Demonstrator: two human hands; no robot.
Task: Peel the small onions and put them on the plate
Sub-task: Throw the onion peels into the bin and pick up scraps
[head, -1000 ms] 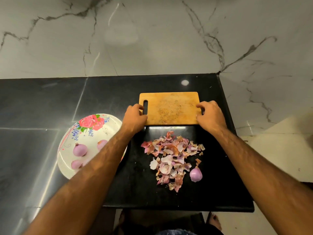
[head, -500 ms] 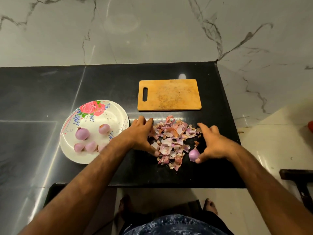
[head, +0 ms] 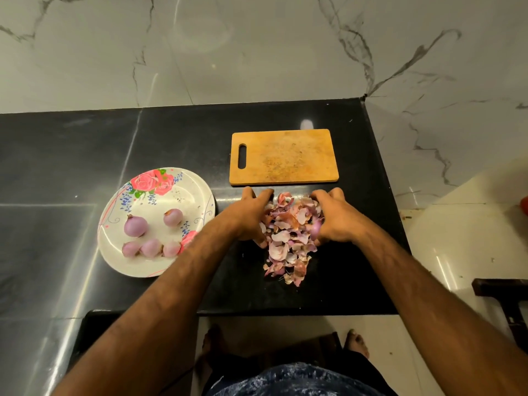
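With your left hand [head: 250,218] open against the papery pink peel heap [head: 288,238], and your right hand [head: 338,221] grip unclear, free the small purple onion [head: 315,230] first.

R hand [head: 334,221] covered most of the small onion [head: 315,230]. Only a purple sliver showed by the thumb, so couldn't tell if it was gripped or just pressed vs. the peel pile [head: 288,238]. L hand [head: 248,218] palm side, against the pile, was out of sight. L forearm hid the plate [head: 117,252] rim nearest that hand. Red obj. [head: 524,205] far outboard of R hand was cut off by the edge, unidentifiable.
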